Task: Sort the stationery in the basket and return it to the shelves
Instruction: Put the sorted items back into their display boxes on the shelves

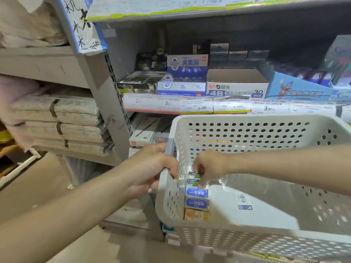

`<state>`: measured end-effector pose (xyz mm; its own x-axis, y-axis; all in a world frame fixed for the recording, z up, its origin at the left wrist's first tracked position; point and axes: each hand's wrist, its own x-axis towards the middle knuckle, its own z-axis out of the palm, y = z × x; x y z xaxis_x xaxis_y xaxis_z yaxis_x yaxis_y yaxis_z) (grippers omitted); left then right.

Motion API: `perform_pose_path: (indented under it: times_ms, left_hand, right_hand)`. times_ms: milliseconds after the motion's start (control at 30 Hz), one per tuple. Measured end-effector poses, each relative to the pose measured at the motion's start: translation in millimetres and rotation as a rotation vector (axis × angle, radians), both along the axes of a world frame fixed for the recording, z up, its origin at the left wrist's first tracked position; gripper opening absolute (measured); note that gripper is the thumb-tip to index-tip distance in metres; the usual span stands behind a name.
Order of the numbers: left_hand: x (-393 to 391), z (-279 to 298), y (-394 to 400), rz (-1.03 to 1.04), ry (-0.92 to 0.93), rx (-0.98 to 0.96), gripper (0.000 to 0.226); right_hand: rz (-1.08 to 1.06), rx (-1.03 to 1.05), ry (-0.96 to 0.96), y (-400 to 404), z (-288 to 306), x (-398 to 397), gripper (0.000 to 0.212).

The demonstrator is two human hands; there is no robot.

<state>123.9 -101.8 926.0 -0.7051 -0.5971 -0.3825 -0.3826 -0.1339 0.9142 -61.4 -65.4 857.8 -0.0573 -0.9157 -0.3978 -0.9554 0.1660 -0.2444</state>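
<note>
I have my left hand (152, 168) curled round the rim of the white perforated basket (266, 122), fingers (171, 170) hooked over the near-left edge, so the basket stays level and close to the shelf (190, 108) while I work with the other hand. My right hand (207, 166) reaches down inside along the left wall, its fingertips pinching the topmost of a row of small erasers, the black-and-green one (194, 175). I judge it is the one I mean to lift out, though the hand hides much of it.

The erasers lie in a line against the basket's left wall: two black-and-green ones at the far end, then two blue-and-white erasers (196, 193), then an orange eraser (195, 215) nearest me. Lined up by kind like this, each sort can go out in turn.

Above the basket, the shelf holds open display boxes: a black box (136, 86) at the left, a blue-and-white eraser box (187, 65) whose print matches my blue pieces, and a white 4B eraser box (237, 88) beside it. The black box looks the likely home for the piece I am pinching. Price tags (168, 103) run along the shelf edge.
</note>
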Motion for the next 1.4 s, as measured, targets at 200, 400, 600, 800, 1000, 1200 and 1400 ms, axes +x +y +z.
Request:
perform_pose_path:
  times_ms: [200,400,600,800,1000,1200,1400]
  left_hand:
    - [40,1,-48,-0.029,0.003,-0.047,0.042]
    - [73,3,-81,-0.054,-0.018,-0.058,0.055]
    - [95,0,-98,-0.066,-0.008,-0.054,0.046]
    - [101,-3,-105,-0.039,0.020,-0.009,0.045]
    - [97,-3,-111,-0.024,0.021,-0.042,0.045]
    - [95,1,-114,-0.028,0.001,-0.083,0.046]
    - [92,3,-117,-0.005,-0.012,-0.088,0.038]
  right_hand:
    - [-0.018,-0.039,0.053,-44,0,44,0.025]
    - [-0.028,-0.058,0.083,-71,-3,80,0.032]
    - [-0.038,-0.058,0.111,-87,-3,96,0.025]
    - [-0.019,-0.055,0.113,-94,-4,103,0.027]
    - [0.028,-0.044,0.114,-104,-3,98,0.027]
    - [0.087,-0.049,0.158,-112,-2,96,0.026]
    - [0.106,-0.040,0.182,-119,1,91,0.016]
